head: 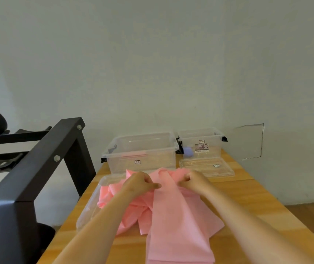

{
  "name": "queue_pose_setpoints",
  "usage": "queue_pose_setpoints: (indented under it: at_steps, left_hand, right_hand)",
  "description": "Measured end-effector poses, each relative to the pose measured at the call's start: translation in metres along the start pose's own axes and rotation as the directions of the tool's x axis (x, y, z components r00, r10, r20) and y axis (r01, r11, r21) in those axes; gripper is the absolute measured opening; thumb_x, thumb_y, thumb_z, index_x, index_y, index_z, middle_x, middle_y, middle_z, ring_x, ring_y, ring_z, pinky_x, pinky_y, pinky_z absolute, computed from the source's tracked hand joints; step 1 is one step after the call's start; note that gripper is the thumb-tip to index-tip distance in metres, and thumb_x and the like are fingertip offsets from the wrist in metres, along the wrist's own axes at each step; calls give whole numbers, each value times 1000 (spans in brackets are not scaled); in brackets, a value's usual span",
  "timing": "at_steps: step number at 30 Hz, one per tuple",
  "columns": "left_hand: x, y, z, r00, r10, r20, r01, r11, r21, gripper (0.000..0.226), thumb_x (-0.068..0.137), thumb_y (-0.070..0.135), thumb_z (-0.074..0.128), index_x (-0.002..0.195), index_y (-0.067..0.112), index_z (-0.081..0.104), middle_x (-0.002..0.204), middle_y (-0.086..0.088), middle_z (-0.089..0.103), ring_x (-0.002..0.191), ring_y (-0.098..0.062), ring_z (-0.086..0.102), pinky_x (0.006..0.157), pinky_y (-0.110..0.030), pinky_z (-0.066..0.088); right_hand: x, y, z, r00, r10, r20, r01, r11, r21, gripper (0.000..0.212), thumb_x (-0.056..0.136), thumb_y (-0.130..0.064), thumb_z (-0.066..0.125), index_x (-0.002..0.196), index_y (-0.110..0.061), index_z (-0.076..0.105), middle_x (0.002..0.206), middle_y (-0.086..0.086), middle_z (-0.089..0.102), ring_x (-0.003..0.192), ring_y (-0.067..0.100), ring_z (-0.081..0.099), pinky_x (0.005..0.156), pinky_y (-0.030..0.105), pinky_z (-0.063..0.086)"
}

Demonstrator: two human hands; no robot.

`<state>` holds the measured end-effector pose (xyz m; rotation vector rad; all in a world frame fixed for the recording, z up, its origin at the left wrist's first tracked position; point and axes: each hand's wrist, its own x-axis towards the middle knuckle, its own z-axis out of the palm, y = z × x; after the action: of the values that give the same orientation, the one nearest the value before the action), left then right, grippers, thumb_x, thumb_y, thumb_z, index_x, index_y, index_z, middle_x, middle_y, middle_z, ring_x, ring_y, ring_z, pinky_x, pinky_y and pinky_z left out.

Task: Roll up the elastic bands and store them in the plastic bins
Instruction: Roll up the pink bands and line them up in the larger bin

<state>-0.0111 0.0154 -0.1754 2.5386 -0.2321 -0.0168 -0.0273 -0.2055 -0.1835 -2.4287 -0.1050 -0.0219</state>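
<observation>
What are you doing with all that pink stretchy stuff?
A person pinches a long pink elastic band with the left hand and right hand on a wooden table. It is not rolled yet. The larger bin and the smaller bin stand open behind it; the smaller holds something purple.

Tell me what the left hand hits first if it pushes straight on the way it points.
Beyond the pink band it pinches, the left hand would probably meet the near clear bin, at its front wall.

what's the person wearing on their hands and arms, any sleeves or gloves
Nothing worn shows: the left hand and right hand have no gloves, rings, watch or bracelet, and no sleeve reaches into view.
</observation>
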Motion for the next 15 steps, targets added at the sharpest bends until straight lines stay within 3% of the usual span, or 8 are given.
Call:
queue_pose_setpoints:
  at_steps: [3,7,11,13,15]
  left_hand:
    - [3,2,16,998,-64,-9,65,995,75,43,76,55,72,57,21,53,65,7,56,66,-16,52,66,-30,41]
    - [5,5,24,999,-10,-51,8,999,-44,42,81,28,74,56,20,40,61,4,41,64,-18,39,63,-29,32]
    - [6,7,11,992,49,-118,-66,987,-144,39,87,24,69,58,16,43,59,6,42,60,-13,39,53,-22,29]
    - [5,15,2,987,65,-148,-111,937,-331,33,92,22,64,64,13,50,63,0,50,61,-14,45,52,-21,35]
    - [3,26,-6,990,35,-133,-109,790,-603,26,96,20,58,72,11,55,71,-4,55,64,-15,52,56,-21,45]
  right_hand:
    - [3,-1,15,991,123,46,-116,982,-148,40,86,-35,65,60,-23,38,62,-6,40,62,13,41,53,26,27]
    - [5,1,22,994,101,40,-100,994,-31,35,82,-24,70,60,-21,43,65,-4,47,64,13,47,56,28,33]
    - [7,-4,7,996,78,-43,-57,933,357,18,86,-16,66,71,-17,55,73,-3,55,73,16,53,65,28,42]
    - [5,-15,-4,996,86,-3,-69,824,562,11,92,-23,59,84,-15,59,77,1,56,72,18,52,64,27,39]
    - [5,-24,-10,994,71,89,-113,680,725,22,97,-32,51,98,-14,65,86,5,61,79,20,55,68,30,39]
